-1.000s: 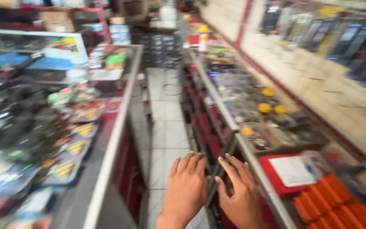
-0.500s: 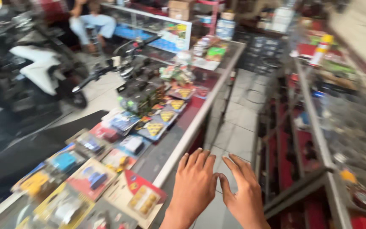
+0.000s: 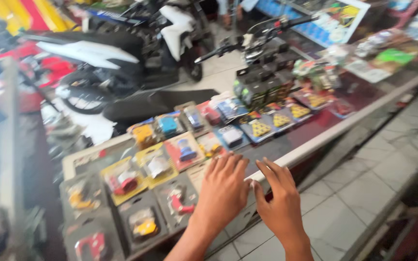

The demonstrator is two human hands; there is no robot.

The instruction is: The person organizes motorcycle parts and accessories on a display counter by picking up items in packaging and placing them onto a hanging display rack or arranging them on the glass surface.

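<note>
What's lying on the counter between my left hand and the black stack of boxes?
In the head view, blister packs and yellow triangle packets lie on the glass counter between the left hand and the black stack.

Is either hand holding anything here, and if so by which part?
Nothing is held. Left hand and right hand are open, fingers spread, over the counter's edge.

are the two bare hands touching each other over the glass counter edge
Cannot tell. In the head view, the left hand and right hand sit close together above the glass counter, thumbs nearly meeting, but motion blur hides whether any gap remains.
</note>
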